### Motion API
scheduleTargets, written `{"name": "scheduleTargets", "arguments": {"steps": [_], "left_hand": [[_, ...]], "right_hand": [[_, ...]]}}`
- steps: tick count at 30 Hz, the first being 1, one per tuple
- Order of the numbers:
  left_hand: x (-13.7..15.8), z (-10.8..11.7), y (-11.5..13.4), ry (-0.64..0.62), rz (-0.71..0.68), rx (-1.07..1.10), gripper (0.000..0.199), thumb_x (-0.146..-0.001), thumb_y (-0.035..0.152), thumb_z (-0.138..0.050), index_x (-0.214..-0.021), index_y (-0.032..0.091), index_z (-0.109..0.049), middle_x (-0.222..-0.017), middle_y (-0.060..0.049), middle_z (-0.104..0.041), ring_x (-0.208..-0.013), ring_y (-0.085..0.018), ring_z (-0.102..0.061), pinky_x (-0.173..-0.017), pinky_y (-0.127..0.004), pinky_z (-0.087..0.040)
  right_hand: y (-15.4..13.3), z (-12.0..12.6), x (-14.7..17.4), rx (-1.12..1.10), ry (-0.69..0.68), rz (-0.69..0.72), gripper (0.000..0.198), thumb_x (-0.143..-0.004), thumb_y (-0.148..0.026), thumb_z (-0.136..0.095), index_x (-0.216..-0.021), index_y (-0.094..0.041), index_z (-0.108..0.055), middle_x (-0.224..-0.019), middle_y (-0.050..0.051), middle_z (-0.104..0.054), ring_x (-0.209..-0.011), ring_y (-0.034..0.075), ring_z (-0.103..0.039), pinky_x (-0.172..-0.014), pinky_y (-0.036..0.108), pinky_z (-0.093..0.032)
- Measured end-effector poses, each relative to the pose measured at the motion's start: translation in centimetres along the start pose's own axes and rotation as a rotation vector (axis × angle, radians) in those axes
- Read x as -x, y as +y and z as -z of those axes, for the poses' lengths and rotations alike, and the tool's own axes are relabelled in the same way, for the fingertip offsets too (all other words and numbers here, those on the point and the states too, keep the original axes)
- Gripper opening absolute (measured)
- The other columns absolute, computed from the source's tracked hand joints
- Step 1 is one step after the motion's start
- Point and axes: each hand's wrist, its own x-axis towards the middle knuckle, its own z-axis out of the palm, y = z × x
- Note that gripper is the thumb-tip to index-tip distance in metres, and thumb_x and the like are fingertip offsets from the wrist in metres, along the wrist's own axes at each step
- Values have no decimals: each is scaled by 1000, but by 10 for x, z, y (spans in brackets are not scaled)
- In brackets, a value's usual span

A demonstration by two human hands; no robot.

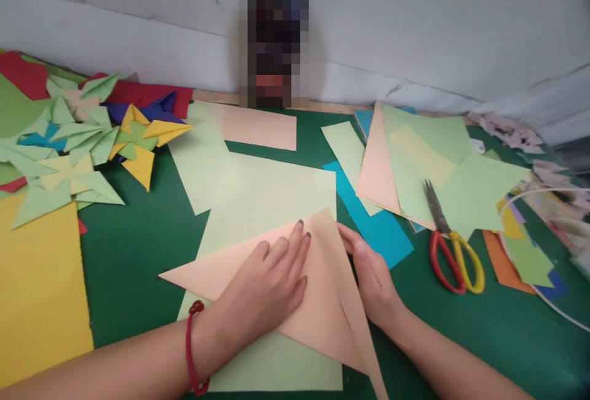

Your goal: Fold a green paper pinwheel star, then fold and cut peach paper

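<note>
L hand (270, 280) flat on folded peach paper (318, 301) (triangle); R hand (373, 280) at edge.

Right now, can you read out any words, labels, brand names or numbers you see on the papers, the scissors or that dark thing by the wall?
None can be read.
Peach folded paper under the left hand and right hand: blank.
Light green sheets: blank.
Scissors: no visible marking.
Dark object at the wall: pixelated, so any label is unreadable.
</note>
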Motion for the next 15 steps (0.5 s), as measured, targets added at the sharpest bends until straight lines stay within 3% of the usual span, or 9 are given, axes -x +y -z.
{"name": "scheduleTargets", "arguments": {"steps": [9, 15], "left_hand": [[1, -2, -1, 8, 13, 44, 51, -92, 30, -26, -134, 3, -36, -141, -19, -36, -99, -26, -50, -71, -37, -38], [0, -2, -1, 24, 8, 62, 51, -92, 28, -26, -134, 1, -35, -141, -20, -35, -101, -26, -50, -71, -37, -38]], "right_hand": [[2, -1, 0, 36, -22, 35, 41, -95, -37, -25, -132, -28, -41, -131, 4, -52, -123, 23, -45, -103, 48, -36], [-2, -1, -2, 230, -65, 169, 42, -95, -35, -25, -135, -32, -36, -139, 0, -42, -129, 22, -36, -109, 49, -27]]}}
